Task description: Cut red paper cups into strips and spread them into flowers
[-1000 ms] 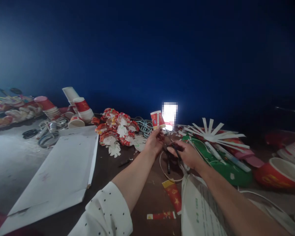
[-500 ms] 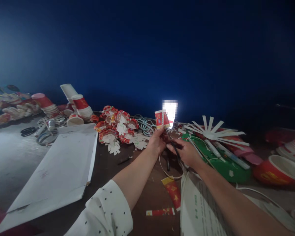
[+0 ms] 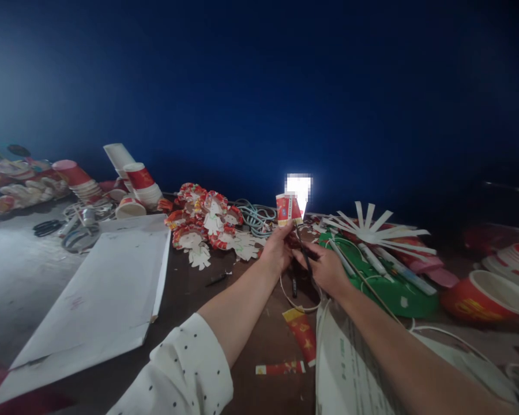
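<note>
In the head view my left hand (image 3: 278, 249) is closed, pinching a red and yellow piece of paper cup (image 3: 286, 211) upright by its lower edge. Close beside it, my right hand (image 3: 324, 266) is closed around dark-handled scissors (image 3: 305, 253). Their blades point up toward the lower edge of the piece; whether they touch it I cannot tell. Below the hands, a red cut strip (image 3: 301, 339) with a yellow end and a thinner red strip (image 3: 279, 368) lie on the brown table (image 3: 246, 346).
Decorated red and white paper figures (image 3: 211, 222) lie left of centre, near stacked paper cups (image 3: 142, 184). A white board (image 3: 108, 288) lies at left. At right are a green sheet (image 3: 415, 302) with markers, a fringed white paper piece (image 3: 376, 233), a red cup (image 3: 480, 297) and a bright lamp (image 3: 298, 187) behind.
The red piece has turned slightly and shifted a little right in my left hand. My right hand and the scissors have barely moved. The whole view has shifted slightly.
</note>
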The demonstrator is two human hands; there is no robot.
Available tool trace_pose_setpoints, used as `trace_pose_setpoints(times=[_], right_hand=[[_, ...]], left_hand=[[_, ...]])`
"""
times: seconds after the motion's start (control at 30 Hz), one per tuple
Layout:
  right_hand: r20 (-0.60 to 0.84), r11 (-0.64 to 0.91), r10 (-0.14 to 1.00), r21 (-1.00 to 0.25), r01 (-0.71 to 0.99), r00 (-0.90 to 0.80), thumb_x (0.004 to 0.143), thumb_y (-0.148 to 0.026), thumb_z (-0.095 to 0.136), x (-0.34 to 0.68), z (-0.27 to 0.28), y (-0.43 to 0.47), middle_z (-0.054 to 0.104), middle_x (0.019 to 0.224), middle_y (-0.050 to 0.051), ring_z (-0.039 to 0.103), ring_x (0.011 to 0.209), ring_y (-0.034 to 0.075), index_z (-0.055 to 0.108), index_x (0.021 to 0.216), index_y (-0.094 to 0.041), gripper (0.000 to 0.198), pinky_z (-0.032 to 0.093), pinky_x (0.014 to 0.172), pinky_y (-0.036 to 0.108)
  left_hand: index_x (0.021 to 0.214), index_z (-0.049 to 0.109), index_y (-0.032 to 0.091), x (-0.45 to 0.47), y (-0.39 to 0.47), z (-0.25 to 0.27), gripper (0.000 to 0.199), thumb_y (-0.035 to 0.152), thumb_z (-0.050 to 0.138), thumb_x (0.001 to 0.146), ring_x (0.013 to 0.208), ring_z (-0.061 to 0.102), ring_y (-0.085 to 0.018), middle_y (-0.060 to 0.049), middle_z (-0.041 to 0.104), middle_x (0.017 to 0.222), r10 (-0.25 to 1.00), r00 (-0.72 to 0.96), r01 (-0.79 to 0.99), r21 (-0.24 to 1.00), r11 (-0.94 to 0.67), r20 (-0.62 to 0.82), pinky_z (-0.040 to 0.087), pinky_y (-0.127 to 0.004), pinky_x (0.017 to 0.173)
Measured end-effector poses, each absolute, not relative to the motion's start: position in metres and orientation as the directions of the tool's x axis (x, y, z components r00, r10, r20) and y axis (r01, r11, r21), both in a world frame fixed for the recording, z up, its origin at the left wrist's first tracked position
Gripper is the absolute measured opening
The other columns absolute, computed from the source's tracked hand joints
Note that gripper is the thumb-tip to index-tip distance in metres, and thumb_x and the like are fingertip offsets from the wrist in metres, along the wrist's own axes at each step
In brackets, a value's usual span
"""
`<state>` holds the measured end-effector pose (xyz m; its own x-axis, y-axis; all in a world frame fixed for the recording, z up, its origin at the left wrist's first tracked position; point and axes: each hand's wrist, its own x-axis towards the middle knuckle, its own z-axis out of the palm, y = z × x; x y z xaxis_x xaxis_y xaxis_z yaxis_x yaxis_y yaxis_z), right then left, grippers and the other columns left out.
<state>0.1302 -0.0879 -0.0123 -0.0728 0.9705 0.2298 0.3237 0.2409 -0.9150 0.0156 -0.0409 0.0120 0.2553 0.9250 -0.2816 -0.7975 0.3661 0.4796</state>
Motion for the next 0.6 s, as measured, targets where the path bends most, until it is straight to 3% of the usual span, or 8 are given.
trace_pose_setpoints(times=[0.23,0.6], right_hand=[[0.272,0.266,0.961,-0.87,0.416,-0.046,0.076,-0.041,0.066,0.1314,-0.0071,-0.089,0.074,0.087,0.002,0.067,0.081,0.024,0.073,0.102,-0.024,0.032,0.051,0.075,0.034],[0.315,0.291,0.949,-0.826,0.483,-0.033,0.081,-0.04,0.06,0.1315,-0.0096,-0.09,0.074,0.09,0.005,0.067,0.08,0.022,0.07,0.106,-0.018,0.034,0.051,0.073,0.03]], left_hand=[[0.072,0.058,0.013,0.0168,-0.0413,0.0141,0.01,0.015,0.066,0.076,0.044,0.049,-0.006,0.004,0.054,0.054,0.928,0.259,-0.825,0.439,0.356,-0.267,0.043,-0.018,0.05],[0.075,0.061,0.012,0.0199,-0.0443,0.0066,0.012,0.018,0.07,0.072,0.044,0.055,-0.01,0.0,0.061,0.056,0.913,0.299,-0.782,0.476,0.402,-0.278,0.045,-0.02,0.045]])
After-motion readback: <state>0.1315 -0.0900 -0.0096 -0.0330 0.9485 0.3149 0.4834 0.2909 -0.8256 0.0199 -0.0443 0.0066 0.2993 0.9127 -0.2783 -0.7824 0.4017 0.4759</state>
